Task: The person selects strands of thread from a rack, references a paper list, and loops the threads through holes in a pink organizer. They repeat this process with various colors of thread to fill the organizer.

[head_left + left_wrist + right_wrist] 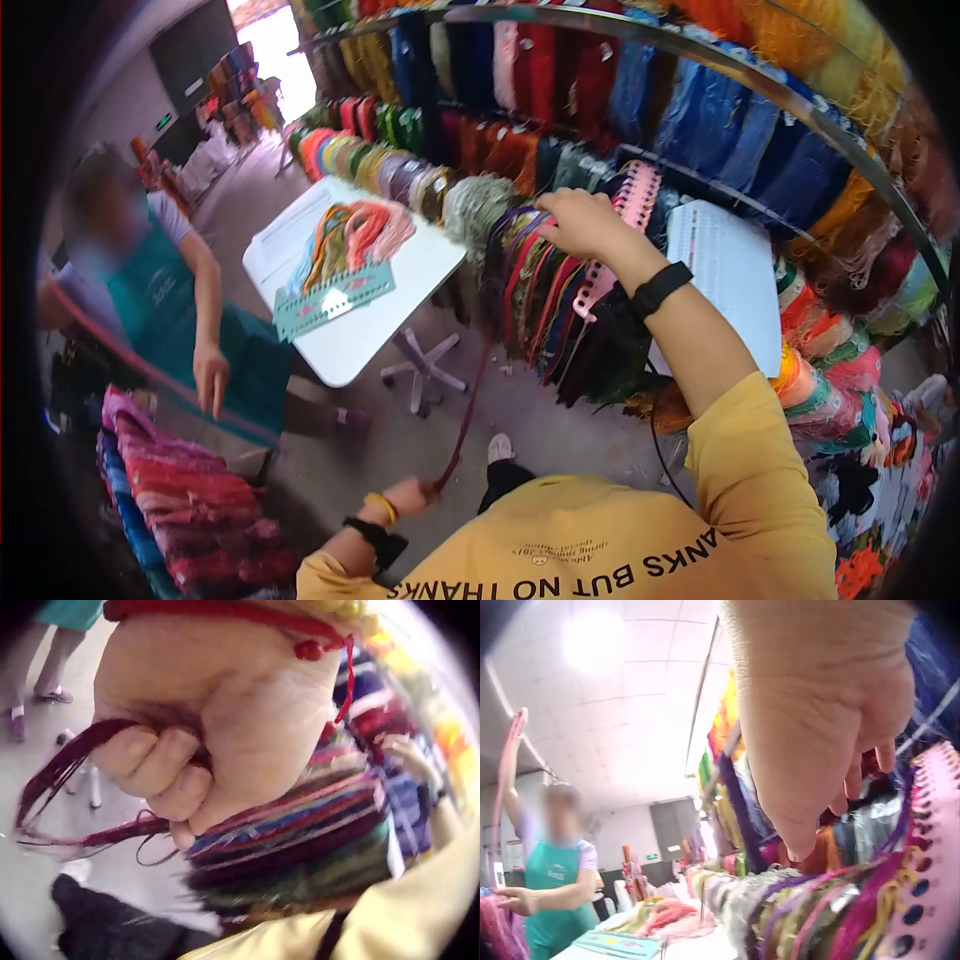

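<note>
My left hand [408,497] is low in front of my body, its fingers curled round a dark red skein of thread [49,776]. In the left wrist view the skein loops out beside the fist; in the head view it stretches up toward the rack. My right hand [592,222] is over a row of multicoloured thread skeins [530,270], beside a pink card with holes [640,190]. The right wrist view shows the thumb and fingers [799,844] pointing down close over the skeins, with no thread visible between them.
A white table [335,365] at the left holds a green holed card [335,302] with coloured threads. Printed sheets [735,260] lie right of the pink card. Curved metal rails [640,32] carry more skeins. A person in a teal apron [165,285] stands at the left.
</note>
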The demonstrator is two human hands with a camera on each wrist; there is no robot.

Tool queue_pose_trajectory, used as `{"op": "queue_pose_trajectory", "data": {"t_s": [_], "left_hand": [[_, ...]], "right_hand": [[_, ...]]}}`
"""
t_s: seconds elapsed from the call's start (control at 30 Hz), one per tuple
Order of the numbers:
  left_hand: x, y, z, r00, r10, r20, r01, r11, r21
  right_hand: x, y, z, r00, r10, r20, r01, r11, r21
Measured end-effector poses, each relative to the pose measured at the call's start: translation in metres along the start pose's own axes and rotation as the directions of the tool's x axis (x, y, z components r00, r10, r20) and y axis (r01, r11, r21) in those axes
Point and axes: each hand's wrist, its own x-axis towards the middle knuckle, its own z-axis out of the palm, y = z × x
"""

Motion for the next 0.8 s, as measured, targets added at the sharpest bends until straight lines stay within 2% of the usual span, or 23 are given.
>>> {"op": "queue_pose_trajectory", "data": {"t_s": [0.03, 0.07, 0.1, 0.13, 0.17, 0.2, 0.27, 0.33, 0.43, 0.47, 0.53, 0.57, 0.6, 0.67, 0.7, 0.8], "left_hand": [[-0.005, 0.028, -0.037, 0.999, 0.042, -0.012, -0.043, 0.993, -0.111], [0.013, 0.006, -0.040, 0.935, 0.311, -0.172, -0.344, 0.913, -0.221], [0.002, 0.058, -0.073, 0.975, 0.062, -0.212, -0.193, 0.703, -0.685], [-0.012, 0.098, -0.106, 0.979, -0.010, -0.203, -0.161, 0.575, -0.802], [-0.010, 0.112, -0.119, 0.930, 0.085, -0.356, -0.353, 0.473, -0.808], [-0.017, 0.133, -0.139, 0.937, 0.118, -0.328, -0.346, 0.438, -0.830], [-0.024, 0.159, -0.160, 0.910, 0.209, -0.359, -0.412, 0.352, -0.840], [-0.031, 0.178, -0.174, 0.878, 0.288, -0.381, -0.469, 0.369, -0.802], [-0.039, 0.186, -0.187, 0.882, 0.299, -0.363, -0.463, 0.416, -0.783], [-0.043, 0.188, -0.188, 0.882, 0.284, -0.377, -0.467, 0.403, -0.787], [-0.045, 0.182, -0.192, 0.890, 0.251, -0.381, -0.455, 0.444, -0.772], [-0.047, 0.180, -0.193, 0.896, 0.210, -0.391, -0.444, 0.456, -0.771], [-0.046, 0.174, -0.192, 0.906, 0.186, -0.380, -0.420, 0.507, -0.753], [-0.038, 0.161, -0.186, 0.919, 0.141, -0.367, -0.374, 0.601, -0.706], [-0.033, 0.157, -0.179, 0.911, 0.113, -0.396, -0.360, 0.688, -0.631], [-0.012, 0.131, -0.157, 0.929, 0.038, -0.368, -0.304, 0.643, -0.703]], "right_hand": [[-0.003, -0.016, -0.004, 0.992, -0.128, -0.005, 0.127, 0.980, 0.155], [-0.008, -0.034, -0.004, 0.972, -0.233, 0.025, 0.216, 0.935, 0.281], [-0.015, -0.053, -0.003, 0.942, -0.333, 0.040, 0.289, 0.868, 0.404], [-0.022, -0.070, 0.000, 0.904, -0.425, 0.040, 0.345, 0.782, 0.520], [-0.033, -0.086, 0.004, 0.879, -0.473, 0.063, 0.322, 0.685, 0.653], [-0.043, -0.099, 0.008, 0.851, -0.519, 0.075, 0.283, 0.576, 0.767], [-0.060, -0.117, 0.009, 0.803, -0.573, 0.162, 0.188, 0.502, 0.844], [-0.069, -0.123, 0.029, 0.773, -0.616, 0.150, 0.018, 0.258, 0.966], [-0.077, -0.121, 0.016, 0.720, -0.622, 0.309, -0.223, 0.214, 0.951], [-0.078, -0.121, 0.018, 0.736, -0.631, 0.245, -0.223, 0.116, 0.968], [-0.078, -0.107, 0.011, 0.764, -0.556, 0.327, -0.093, 0.406, 0.909], [-0.076, -0.102, 0.011, 0.792, -0.537, 0.291, 0.076, 0.559, 0.825], [-0.080, -0.097, 0.003, 0.814, -0.509, 0.281, 0.136, 0.637, 0.759], [-0.080, -0.086, 0.005, 0.853, -0.506, 0.127, 0.225, 0.576, 0.786], [-0.080, -0.084, 0.000, 0.890, -0.445, 0.102, 0.196, 0.575, 0.794], [-0.074, -0.071, -0.020, 0.959, -0.277, -0.063, 0.203, 0.512, 0.834]]}}
